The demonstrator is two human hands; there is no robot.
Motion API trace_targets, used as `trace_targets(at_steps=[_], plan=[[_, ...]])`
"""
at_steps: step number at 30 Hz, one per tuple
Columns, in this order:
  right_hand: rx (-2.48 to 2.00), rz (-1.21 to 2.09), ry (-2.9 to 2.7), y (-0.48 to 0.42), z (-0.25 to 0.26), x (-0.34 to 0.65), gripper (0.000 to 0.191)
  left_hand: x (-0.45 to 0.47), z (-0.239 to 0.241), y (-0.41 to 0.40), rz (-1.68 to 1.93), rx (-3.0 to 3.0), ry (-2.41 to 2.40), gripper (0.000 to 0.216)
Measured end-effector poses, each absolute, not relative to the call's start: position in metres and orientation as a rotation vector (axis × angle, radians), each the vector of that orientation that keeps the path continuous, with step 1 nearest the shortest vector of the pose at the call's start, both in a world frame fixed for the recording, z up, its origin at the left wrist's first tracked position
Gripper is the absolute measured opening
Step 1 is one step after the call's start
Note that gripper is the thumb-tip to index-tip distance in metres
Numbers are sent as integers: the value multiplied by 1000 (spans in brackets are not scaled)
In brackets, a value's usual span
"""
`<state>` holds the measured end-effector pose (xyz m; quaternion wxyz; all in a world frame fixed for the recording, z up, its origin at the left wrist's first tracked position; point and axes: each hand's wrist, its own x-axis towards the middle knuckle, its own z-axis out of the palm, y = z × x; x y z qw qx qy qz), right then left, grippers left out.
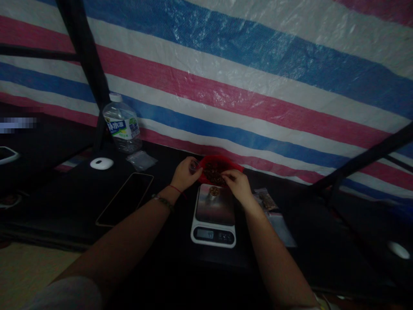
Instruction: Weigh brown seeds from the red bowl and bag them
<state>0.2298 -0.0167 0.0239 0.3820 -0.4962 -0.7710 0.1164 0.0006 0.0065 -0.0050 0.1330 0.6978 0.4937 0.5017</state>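
A red bag (238, 163), its mouth spread wide, holds many small dark brown pieces (214, 170). My left hand (184, 174) is at the bag's left edge, closed around a small clear plastic item (194, 165) whose shape is hard to make out. At the right side of the bag, my right hand (238, 183) has its fingertips pinched together over the brown pieces; what lies between them is too small to tell. Just in front stands a white kitchen scale (213, 237) with a lit display. A small cup of light brown bits (214, 192) sits on its metal plate.
A phone (125, 200), a white oval device (101, 163), a clear bag (142, 160) and a large plastic bottle (124, 125) lie or stand to the left. Right of the scale are small zip bags (267, 200), one with brown contents. A striped tarp (226, 94) hangs behind the black table.
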Motion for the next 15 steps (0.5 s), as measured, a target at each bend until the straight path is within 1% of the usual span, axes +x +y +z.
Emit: trace_targets(at_steps=[3,7,15], plan=[[-1134,330,-1959,-39,32,227,10,2,-6,8,1471,2036,1428,26],[-988,319,-2094,-55,35,225,12,2,-7,9,1483,2036,1414,26],[-930,348,-2199,-60,38,226,11,0,-5,8,1479,2035,1415,26]])
